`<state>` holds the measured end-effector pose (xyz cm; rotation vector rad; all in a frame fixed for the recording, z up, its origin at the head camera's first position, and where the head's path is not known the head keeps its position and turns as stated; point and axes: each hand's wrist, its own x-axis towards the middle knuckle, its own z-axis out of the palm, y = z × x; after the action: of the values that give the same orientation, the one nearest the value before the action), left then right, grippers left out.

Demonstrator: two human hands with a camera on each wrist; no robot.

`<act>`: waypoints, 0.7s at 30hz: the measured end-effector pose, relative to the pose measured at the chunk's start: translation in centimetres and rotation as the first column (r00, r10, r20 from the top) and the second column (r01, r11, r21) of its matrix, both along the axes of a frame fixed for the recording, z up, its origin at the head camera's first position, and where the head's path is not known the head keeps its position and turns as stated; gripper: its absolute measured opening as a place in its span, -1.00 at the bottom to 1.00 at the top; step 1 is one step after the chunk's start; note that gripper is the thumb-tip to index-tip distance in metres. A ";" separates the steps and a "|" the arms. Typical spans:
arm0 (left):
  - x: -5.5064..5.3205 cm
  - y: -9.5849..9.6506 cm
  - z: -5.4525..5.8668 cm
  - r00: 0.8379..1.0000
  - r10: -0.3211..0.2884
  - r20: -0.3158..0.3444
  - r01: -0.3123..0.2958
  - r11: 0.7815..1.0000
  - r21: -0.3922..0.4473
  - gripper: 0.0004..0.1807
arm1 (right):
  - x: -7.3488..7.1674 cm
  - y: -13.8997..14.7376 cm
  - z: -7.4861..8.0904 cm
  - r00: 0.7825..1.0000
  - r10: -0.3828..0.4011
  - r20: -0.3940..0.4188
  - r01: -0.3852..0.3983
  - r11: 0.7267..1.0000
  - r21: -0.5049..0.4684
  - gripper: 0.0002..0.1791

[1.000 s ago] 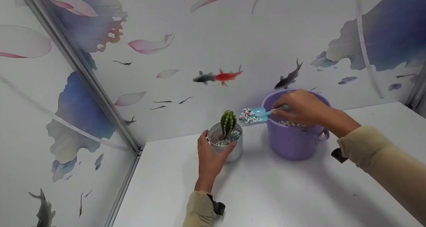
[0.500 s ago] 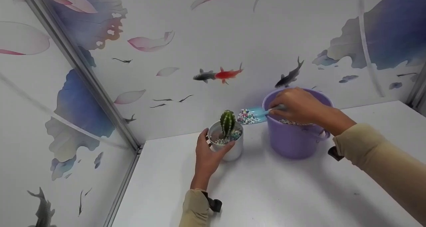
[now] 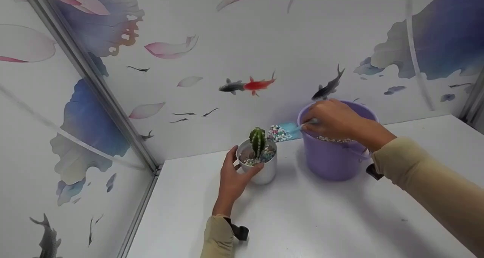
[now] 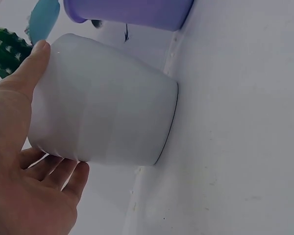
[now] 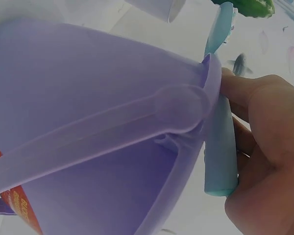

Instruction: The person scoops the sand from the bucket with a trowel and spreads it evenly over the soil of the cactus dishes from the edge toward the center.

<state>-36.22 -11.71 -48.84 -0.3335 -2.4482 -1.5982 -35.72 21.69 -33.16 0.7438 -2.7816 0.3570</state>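
My left hand [image 3: 231, 184] holds a white pot [image 3: 267, 171] on the table, thumb on the near rim and fingers round its left side. A small green cactus [image 3: 258, 141] stands upright in it among coloured pebbles [image 3: 267, 154]. My right hand [image 3: 336, 118] grips the handle of a light blue scoop [image 3: 291, 131] above the purple bucket's left rim. The scoop's blade, loaded with multicoloured pebbles [image 3: 278, 133], reaches out level just right of the cactus. In the right wrist view, fingers and thumb pinch the scoop's handle [image 5: 220, 152] beside the bucket rim.
The purple bucket [image 3: 332, 161], with more pebbles inside and a side handle [image 5: 88, 139], stands right of the pot. Behind the white table [image 3: 302, 224] rises a wall [image 3: 234, 42] printed with fish and petals. A metal frame post [image 3: 90, 76] runs down the left corner.
My right hand has moved slightly left, bringing the loaded scoop closer to the cactus. My left hand has shifted a little left and stays round the pot.
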 end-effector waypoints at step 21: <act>0.3 -0.5 -0.2 0.999 -0.049 0.012 0.049 0.998 0.031 0.17 | -0.3 -1.5 1.2 1.000 -0.028 0.010 0.027 0.996 0.085 -0.79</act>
<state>-35.89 -12.19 -49.00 -0.3828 -2.4399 -1.6609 -36.03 20.16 -31.93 0.7237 -2.8303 0.2402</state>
